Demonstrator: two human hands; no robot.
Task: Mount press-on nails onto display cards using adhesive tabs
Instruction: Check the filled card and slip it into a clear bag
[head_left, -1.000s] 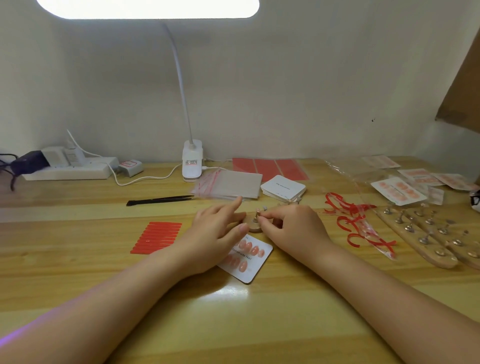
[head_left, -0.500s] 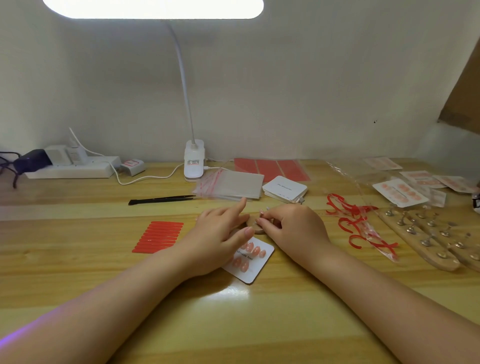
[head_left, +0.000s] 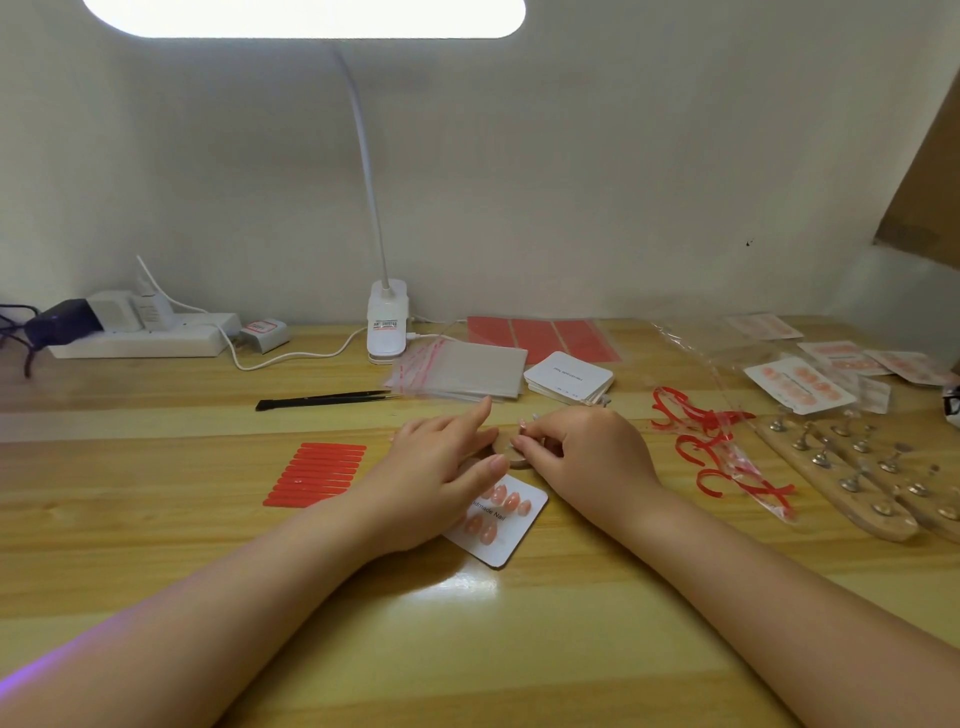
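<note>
Two bare forearms reach from the near edge across a pale wooden worktop. The left hand rests over the left part of a white display card at the centre; its forefinger points away and its thumb stretches right toward a small round wooden piece, so its grip is loose and holds nothing. Pink press-on nails sit in rows on the card. The right hand lies just right of the card, its fingers curled in a closed pinch on something small over the wooden piece; what it is cannot be made out.

Left of the hands lies a sheet of red adhesive strips. Farther back are black tweezers, clear zip bags, a stack of blank cards and a white clip lamp. At the right are wooden nail stands and finished cards.
</note>
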